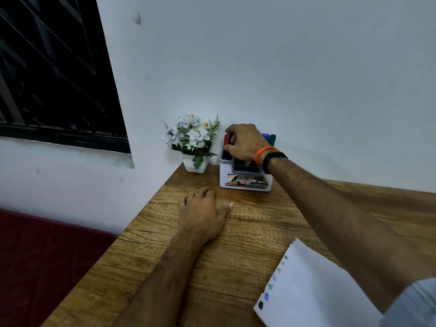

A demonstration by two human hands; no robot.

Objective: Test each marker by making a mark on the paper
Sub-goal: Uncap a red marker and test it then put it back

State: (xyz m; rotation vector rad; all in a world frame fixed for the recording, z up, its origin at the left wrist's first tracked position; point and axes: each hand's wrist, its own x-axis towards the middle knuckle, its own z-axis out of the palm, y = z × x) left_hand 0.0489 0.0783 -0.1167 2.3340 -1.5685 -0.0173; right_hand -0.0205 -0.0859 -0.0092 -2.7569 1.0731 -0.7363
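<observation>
A white organiser (245, 182) is set at the far edge of the wooden worktop (247, 232), against the wall, and the markers (269, 138) are stood upright in it. The right hand (245, 143) is curled over its top, and a red marker (226, 140) is pinched between thumb and fingers at the left compartment; an orange band (262, 155) and a black band (271, 160) are worn at that wrist. On the organiser's front a printed label (246, 181) is fixed, where "42" in a red box and the letters "OP" can be read; the rest is probably too blurred to make out. The left hand (203, 208) is laid flat on the worktop, fingers relaxed, nothing held. The paper (313, 293) is placed at the near right, with a column of coloured test marks (271, 286) along its left edge. A potted white flower plant (193, 142) is stood just left of the organiser.
</observation>
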